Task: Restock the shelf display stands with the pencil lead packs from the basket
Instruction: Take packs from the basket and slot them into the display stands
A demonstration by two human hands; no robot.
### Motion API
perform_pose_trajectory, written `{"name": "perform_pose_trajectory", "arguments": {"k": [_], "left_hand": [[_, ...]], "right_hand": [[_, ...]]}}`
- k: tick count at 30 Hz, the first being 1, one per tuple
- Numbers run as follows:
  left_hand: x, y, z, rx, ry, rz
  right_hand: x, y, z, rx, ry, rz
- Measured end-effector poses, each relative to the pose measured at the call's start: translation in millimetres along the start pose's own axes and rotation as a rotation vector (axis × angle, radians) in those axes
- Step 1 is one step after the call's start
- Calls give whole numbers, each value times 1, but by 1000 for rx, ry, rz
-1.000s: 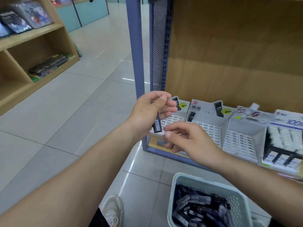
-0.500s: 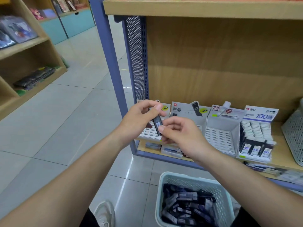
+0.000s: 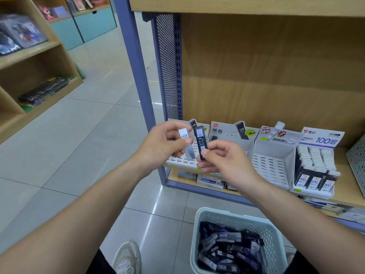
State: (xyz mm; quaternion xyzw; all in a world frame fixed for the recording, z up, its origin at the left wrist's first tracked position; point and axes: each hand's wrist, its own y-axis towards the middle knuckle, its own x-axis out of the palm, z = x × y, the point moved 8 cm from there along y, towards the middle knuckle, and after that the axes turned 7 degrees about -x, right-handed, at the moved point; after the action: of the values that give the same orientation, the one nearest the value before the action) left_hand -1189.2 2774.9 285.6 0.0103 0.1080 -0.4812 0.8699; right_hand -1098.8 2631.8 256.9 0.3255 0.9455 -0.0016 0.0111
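Below our right hand (image 3: 223, 161), the pale mesh basket (image 3: 235, 211) holds a heap of dark pencil lead packs (image 3: 227, 252). Right of that hand, a display stand (image 3: 324, 138) labelled "100" holds rows of packs. Our left hand (image 3: 158, 143) pinches a clear pack (image 3: 186, 144) marked "HB", our right a black pack (image 3: 201, 142).

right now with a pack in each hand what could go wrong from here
1. The right hand pinches the black pack only at its lower end. That thin grip could let it tip or drop towards the basket or the floor.
2. The left hand holds a different, clear HB pack. The stands carry different headers, so one could get slotted wrongly, say into the white stand.
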Motion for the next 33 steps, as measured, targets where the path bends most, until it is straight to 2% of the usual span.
{"name": "perform_pose_trajectory", "arguments": {"k": [3, 8, 16, 21, 27, 30, 33], "left_hand": [[-5, 1, 2, 3, 56, 28], [1, -2, 4, 4, 74, -16], [2, -4, 5, 5, 89, 12], [0, -3, 10, 76, 131, 29], [0, -3, 5, 68, 164, -9], [-5, -3, -1, 40, 165, -14], [-18, 0, -14, -29, 261, 40]], "right_hand": [[-2, 2, -1, -53, -47, -3], [-6, 4, -5, -158, -144, 53], [-10, 6, -9, -204, -231, 66], [-1, 8, 1, -103, -50, -30], [7, 11, 9, -7, 51, -147], [8, 14, 15, 29, 74, -150], [11, 21, 23, 45, 96, -121]]}}
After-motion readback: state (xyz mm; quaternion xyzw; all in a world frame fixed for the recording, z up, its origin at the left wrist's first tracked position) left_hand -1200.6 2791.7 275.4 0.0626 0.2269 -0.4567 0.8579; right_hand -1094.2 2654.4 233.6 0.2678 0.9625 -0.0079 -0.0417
